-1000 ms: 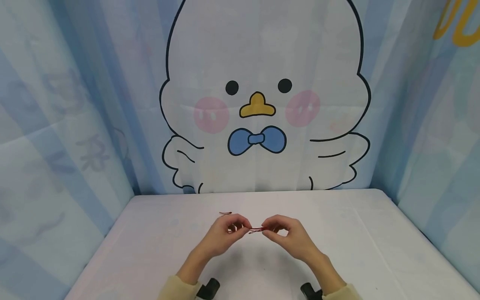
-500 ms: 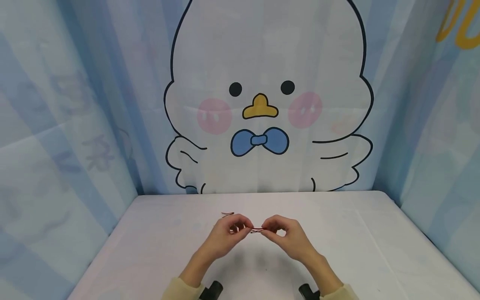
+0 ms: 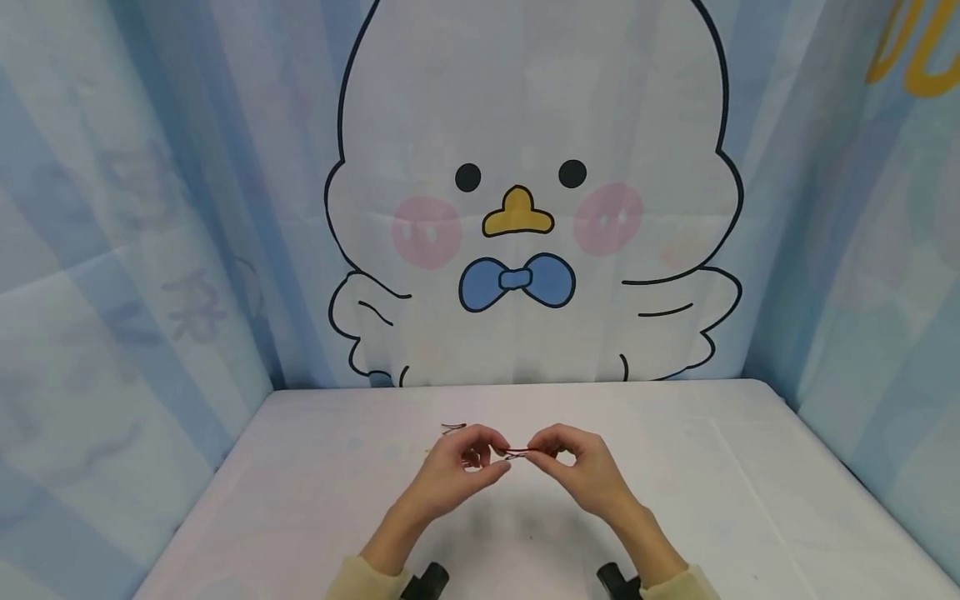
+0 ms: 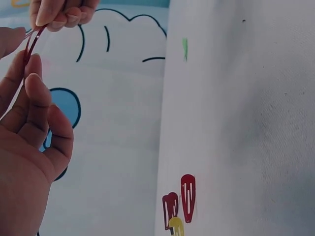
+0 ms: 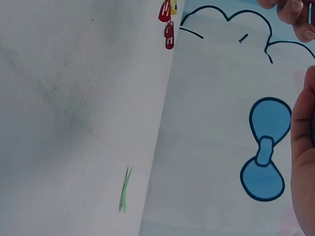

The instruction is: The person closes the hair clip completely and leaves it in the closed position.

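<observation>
Between my two hands is a red snap hair clip [image 3: 517, 452], raised over the white table. My right hand [image 3: 582, 468] pinches one end between thumb and fingers. My left hand [image 3: 454, 472] has its fingers at the other end; its thumb stands lower, apart from the index finger. In the left wrist view the clip [image 4: 32, 45] shows as thin parted strips, with left fingertips against its lower end. The right wrist view catches only part of the right hand [image 5: 304, 142] and hides its grip.
Beyond my left hand, several red hair clips [image 4: 188, 196] and a yellow clip [image 4: 176, 227] lie on the table [image 3: 315, 483]. A slim green item [image 5: 125, 191] of two strips lies toward the table's far edge. A printed cloth backdrop [image 3: 517, 342] stands behind.
My left thumb has moved down from the index finger, widening the gap between them. Both hands have risen slightly. The right hand keeps its pinch on the red hair clip.
</observation>
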Tool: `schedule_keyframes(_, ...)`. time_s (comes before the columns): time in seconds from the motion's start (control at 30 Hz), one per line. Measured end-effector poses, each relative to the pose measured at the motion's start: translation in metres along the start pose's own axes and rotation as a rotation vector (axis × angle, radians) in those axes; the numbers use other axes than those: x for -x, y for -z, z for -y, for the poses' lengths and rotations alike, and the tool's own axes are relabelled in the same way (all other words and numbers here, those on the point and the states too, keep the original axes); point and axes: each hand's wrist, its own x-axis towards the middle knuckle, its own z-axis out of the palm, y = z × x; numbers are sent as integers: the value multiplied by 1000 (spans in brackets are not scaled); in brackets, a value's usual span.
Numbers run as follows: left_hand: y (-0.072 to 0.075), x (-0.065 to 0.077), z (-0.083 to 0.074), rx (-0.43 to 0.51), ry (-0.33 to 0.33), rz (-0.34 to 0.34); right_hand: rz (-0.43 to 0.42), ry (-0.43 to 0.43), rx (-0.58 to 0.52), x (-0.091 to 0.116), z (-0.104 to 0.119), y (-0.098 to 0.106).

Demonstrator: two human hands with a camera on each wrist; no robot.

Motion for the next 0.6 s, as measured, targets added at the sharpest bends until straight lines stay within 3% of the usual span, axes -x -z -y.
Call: schedule_keyframes(0.6,-9,-4,-1,1,-35,-132,-79,63,40,-2,0,-4)
